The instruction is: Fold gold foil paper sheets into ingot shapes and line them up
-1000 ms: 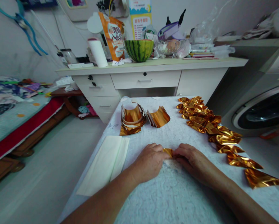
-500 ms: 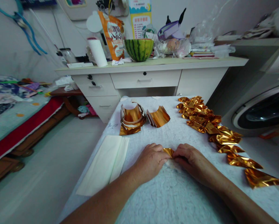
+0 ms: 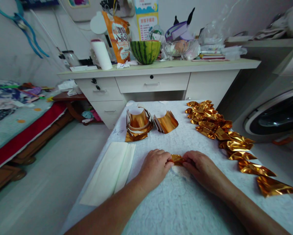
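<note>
Foil piece (image 3: pixel 177 159) is being pinched between both hands on the table (image 3: pixel 185 202) | left hand (image 3: pixel 155 168) is being closed on its left end | right hand (image 3: pixel 201 169) is being closed on its right end | folded pieces (image 3: pixel 224 137) are lying well apart at right

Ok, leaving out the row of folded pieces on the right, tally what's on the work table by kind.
Curled gold foil stacks: 2
White paper stack: 1
Gold foil piece, pinched by left hand and right hand: 1
Total: 4
</note>
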`<state>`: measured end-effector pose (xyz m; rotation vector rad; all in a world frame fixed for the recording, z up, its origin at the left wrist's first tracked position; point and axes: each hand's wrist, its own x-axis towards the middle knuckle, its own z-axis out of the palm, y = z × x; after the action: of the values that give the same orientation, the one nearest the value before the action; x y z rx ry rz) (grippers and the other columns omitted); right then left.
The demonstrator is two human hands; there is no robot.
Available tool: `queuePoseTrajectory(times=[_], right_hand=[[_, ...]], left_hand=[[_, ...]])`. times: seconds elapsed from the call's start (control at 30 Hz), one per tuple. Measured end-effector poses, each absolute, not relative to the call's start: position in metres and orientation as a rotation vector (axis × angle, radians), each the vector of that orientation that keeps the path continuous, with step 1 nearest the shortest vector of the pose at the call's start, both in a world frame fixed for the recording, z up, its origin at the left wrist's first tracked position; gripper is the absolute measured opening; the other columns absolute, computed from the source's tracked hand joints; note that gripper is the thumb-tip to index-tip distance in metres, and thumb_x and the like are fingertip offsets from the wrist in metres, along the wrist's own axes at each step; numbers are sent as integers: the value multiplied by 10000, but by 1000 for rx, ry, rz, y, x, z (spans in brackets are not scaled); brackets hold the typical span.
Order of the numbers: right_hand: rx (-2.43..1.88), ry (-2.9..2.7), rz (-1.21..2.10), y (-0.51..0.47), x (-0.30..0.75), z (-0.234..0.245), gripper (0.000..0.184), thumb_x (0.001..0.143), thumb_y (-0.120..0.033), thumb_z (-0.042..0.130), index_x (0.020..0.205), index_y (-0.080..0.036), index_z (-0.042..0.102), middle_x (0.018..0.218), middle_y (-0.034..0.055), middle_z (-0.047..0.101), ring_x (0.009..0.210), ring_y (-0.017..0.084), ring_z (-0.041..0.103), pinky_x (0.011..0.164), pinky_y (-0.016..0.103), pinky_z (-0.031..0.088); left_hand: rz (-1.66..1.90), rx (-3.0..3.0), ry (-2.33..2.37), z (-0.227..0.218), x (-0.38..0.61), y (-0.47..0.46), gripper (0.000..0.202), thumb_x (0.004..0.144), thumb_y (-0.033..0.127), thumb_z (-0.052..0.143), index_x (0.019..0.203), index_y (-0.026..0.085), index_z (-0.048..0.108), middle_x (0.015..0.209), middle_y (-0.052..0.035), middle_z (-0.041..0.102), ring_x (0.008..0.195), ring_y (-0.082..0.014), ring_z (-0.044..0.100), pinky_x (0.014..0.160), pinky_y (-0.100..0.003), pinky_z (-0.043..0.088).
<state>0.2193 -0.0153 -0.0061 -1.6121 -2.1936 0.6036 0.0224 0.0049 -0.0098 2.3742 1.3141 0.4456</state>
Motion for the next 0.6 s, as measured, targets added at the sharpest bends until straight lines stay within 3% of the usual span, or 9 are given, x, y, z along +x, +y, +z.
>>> queuePoseTrajectory(times=[0.6], right_hand=[[-1798,-2134,566,-14,216,-12,107,868,-193,498,878,-191,605,769,38,650,724,198,578,656,289,359]], left_hand=[[399,2292,1515,-12,27,5,71,850,249,654,897,199,635,841,-12,698,812,-199,619,745,-315,409]])
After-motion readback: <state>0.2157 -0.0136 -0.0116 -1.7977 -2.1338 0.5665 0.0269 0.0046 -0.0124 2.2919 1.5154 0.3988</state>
